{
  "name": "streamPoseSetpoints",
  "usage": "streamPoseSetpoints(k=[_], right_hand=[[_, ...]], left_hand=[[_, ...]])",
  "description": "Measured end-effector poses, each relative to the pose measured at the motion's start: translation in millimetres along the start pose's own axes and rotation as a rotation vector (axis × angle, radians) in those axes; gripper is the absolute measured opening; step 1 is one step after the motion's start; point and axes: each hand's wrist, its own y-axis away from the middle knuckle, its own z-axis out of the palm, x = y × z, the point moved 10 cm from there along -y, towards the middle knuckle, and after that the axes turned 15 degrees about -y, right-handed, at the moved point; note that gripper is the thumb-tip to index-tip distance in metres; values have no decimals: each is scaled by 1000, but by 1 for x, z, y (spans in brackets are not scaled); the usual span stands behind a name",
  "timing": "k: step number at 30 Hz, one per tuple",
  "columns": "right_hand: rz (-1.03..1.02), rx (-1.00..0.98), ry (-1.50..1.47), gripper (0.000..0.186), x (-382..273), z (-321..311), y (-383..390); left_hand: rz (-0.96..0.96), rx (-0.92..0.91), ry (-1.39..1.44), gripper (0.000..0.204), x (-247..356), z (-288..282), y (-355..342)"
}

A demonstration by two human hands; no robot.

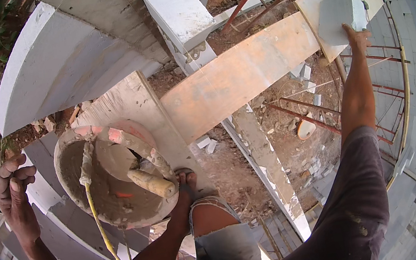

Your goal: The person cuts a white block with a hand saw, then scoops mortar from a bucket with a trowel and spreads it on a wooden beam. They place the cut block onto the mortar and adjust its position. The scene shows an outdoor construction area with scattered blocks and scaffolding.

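Observation:
My right hand is stretched far out to the upper right, its fingers closed on the near edge of a pale grey building block. The block rests on the far end of the planking. At the far left my left hand is raised with nothing in it, fingers apart and slightly bent. Between my arms stands a mortar-caked bucket holding wet grey mortar. A trowel with a wooden handle lies across the bucket, its handle towards my knee. A yellow cord or wire hangs over the near rim.
A long wooden plank bridges a gap towards the right, above rubble-strewn ground. My foot is on a near board. Rusty scaffold tubes stand below and beyond. White block walls rise left and ahead. A blurred person shows at upper right.

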Motion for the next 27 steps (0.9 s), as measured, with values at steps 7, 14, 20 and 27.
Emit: streamPoseSetpoints(k=[7, 14, 20, 27], right_hand=[[-7, 42, -72, 123, -15, -28, 107], [-51, -170, 208, 122, -73, -24, 164], [-86, -236, 206, 111, -64, -49, 150], [-365, -408, -485, 115, -65, -78, 279]], left_hand=[[3, -10, 121, 39, 6, 7, 0], [-6, 5, 286, 36, 20, 14, 9], [88, -24, 544, 35, 45, 43, 3], [104, 41, 723, 35, 54, 51, 9]])
